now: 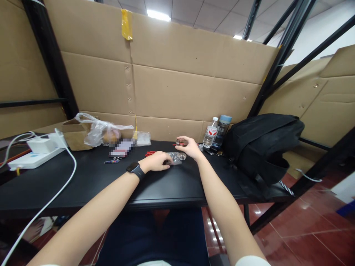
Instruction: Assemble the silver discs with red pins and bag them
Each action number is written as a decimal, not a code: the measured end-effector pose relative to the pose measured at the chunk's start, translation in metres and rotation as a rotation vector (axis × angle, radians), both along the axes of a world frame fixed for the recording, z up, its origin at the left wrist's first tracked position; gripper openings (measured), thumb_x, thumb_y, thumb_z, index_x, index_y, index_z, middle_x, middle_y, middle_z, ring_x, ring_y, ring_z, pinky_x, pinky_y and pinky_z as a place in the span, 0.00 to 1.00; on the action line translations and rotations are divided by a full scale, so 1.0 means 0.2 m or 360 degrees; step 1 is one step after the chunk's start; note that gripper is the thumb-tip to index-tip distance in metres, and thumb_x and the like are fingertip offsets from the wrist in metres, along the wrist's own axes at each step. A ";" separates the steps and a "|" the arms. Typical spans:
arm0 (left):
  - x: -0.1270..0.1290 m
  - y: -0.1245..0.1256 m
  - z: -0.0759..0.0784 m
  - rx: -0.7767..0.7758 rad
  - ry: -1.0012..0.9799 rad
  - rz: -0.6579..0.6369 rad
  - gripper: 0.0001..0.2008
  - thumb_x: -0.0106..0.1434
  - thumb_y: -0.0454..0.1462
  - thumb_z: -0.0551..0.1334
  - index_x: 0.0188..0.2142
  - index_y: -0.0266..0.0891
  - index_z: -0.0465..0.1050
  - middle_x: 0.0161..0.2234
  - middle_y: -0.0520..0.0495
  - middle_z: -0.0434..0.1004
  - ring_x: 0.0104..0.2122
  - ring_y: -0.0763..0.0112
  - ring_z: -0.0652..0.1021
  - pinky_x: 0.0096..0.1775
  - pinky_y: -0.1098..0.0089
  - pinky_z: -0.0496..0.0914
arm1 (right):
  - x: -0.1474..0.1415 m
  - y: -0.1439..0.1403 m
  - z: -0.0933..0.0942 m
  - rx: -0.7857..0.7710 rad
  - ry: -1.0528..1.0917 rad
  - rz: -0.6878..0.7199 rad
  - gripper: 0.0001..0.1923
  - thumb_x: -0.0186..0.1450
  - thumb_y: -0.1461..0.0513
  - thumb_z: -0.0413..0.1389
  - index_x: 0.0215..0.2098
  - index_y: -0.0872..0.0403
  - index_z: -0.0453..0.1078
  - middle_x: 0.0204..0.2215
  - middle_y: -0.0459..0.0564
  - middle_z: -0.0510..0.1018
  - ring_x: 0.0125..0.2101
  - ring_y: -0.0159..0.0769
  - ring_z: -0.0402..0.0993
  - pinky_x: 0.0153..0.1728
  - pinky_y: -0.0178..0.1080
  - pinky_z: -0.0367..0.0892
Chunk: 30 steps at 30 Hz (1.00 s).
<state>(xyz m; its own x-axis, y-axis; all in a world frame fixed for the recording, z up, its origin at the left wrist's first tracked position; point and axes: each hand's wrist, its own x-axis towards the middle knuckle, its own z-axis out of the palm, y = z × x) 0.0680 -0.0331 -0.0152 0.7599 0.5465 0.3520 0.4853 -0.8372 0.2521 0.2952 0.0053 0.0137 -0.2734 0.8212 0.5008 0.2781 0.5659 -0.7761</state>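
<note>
Far left, a white power strip [30, 159] w/ a boxy white adapter [41, 145] is sitting on the matte black bench [91, 181]; a smooth white cable [59, 188] is curving off the front edge. Next, an open brown cardboard box [73, 136] w/ a crinkly clear plastic bag [97, 131] slumping over it, then a small clear packet [143, 138] against the cardboard wall behind. The left hand [158, 162], black smartwatch [135, 170] on the wrist, is lying palm down, forearm stretched straight across the bench, fingers pressing flat on a clear plastic bag [176, 158] holding shiny round bits; grip is flat on it, not wrapped around. A few small red pieces [151, 152] are lying just beyond that hand. The right hand [190, 147] is hovering just above the bag's far edge, wrist bent up, fingertips pinching together on a small round metallic piece [179, 142] — too small to tell more. Right of it, a clear water bottle [210, 136] w/ red label and a darker bottle w/ pale blue cap [222, 135] are standing upright, touching. Far right, a soft black backpack [263, 147] is slumping at the bench's end, near the right forearm but apart.
</note>
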 end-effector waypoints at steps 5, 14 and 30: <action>0.00 -0.05 0.05 -0.0083 0.0169 -0.0065 0.16 0.61 0.39 0.66 0.49 0.46 0.80 0.49 0.48 0.82 0.48 0.63 0.80 0.54 0.69 0.69 | 0.03 -0.04 0.04 0.0082 -0.0406 -0.0044 0.22 0.52 0.60 0.68 0.46 0.55 0.77 0.41 0.51 0.81 0.36 0.35 0.76 0.41 0.38 0.72; -0.06 -0.04 0.08 -0.0226 0.0291 -0.0013 0.19 0.63 0.39 0.63 0.54 0.56 0.78 0.53 0.55 0.80 0.51 0.64 0.79 0.54 0.71 0.68 | 0.08 -0.10 0.09 -0.0193 -0.1063 0.0362 0.21 0.48 0.56 0.71 0.39 0.54 0.79 0.32 0.47 0.82 0.32 0.36 0.77 0.33 0.34 0.68; -0.10 -0.02 0.08 -0.0330 0.0361 0.0009 0.22 0.61 0.35 0.64 0.53 0.58 0.79 0.62 0.56 0.72 0.59 0.62 0.74 0.60 0.69 0.64 | 0.00 -0.15 0.09 -0.0094 -0.1242 0.0232 0.17 0.47 0.54 0.72 0.30 0.53 0.79 0.28 0.46 0.83 0.30 0.37 0.78 0.32 0.33 0.66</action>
